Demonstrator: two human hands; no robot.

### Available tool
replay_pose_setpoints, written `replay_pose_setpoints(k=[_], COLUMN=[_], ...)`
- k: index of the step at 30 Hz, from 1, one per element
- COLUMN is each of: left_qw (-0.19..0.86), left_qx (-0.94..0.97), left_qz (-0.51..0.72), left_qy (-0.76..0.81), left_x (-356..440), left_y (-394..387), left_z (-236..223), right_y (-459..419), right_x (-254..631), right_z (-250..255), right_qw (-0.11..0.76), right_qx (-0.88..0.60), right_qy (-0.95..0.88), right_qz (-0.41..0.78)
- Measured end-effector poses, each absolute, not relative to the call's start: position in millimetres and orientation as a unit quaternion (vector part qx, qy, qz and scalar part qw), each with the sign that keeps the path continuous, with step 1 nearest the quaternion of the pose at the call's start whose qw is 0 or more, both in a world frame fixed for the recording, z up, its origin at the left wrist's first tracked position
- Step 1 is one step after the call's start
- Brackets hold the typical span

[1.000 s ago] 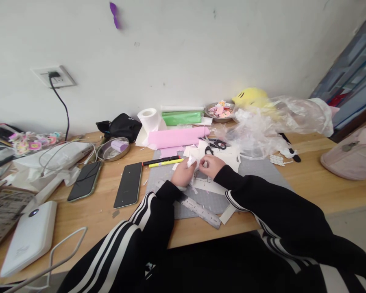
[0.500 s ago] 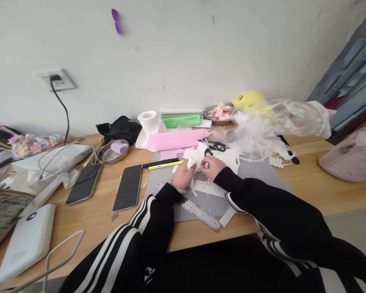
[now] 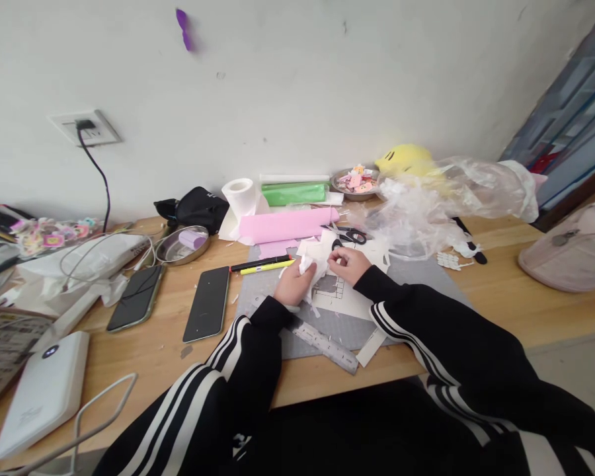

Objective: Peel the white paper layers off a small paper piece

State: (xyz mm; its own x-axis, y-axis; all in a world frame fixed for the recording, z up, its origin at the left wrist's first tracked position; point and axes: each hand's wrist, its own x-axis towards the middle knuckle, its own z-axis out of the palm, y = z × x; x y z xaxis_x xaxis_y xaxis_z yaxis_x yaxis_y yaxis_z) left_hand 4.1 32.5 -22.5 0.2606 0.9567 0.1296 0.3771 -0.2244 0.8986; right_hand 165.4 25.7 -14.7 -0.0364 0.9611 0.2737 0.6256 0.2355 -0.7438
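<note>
My left hand (image 3: 294, 283) is closed around a crumpled piece of thin white paper (image 3: 307, 264), which sticks out past the thumb and hangs below. To its right, my right hand (image 3: 350, 264) has its thumb and fingers pinched together near the edge of that paper; what lies between the fingertips is too small to make out. Beneath both hands, a printed white sheet (image 3: 350, 301) rests on a grey cutting mat (image 3: 426, 291). Black scissors (image 3: 352, 236) lie just beyond my right hand. A clear ruler (image 3: 327, 345) lies slanted in front.
Two phones (image 3: 207, 304) lie left of the mat, beside a yellow marker (image 3: 265, 268). Behind are a pink roll (image 3: 287, 225), a white roll (image 3: 240, 195) and a metal bowl (image 3: 356, 192) of small charms. Crumpled plastic bags (image 3: 411, 218) fill the back right. A white power bank (image 3: 44, 390) sits front left.
My hands have drawn slightly apart, the left shifting a little left and the right a little right. The paper stays in my left hand. The view has shifted slightly.
</note>
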Motion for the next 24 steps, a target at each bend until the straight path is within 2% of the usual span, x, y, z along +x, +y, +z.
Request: replay_pose_setpoints(k=[16,24], left_qw=[0.434,0.467], left_qx=[0.658,0.608], left_qz=[0.405,0.443], left_qy=[0.463,0.466], left_x=[6.9,7.9], left_y=[30.8,30.3], left_z=[-18.1,-16.6], right_y=[18.8,11.4], right_x=[157.8,151.4], right_z=[-14.0,-14.2], right_qw=[0.322,0.317], right_qx=[-0.484,-0.448], right_qy=[-0.778,-0.810], right_qz=[0.239,0.206])
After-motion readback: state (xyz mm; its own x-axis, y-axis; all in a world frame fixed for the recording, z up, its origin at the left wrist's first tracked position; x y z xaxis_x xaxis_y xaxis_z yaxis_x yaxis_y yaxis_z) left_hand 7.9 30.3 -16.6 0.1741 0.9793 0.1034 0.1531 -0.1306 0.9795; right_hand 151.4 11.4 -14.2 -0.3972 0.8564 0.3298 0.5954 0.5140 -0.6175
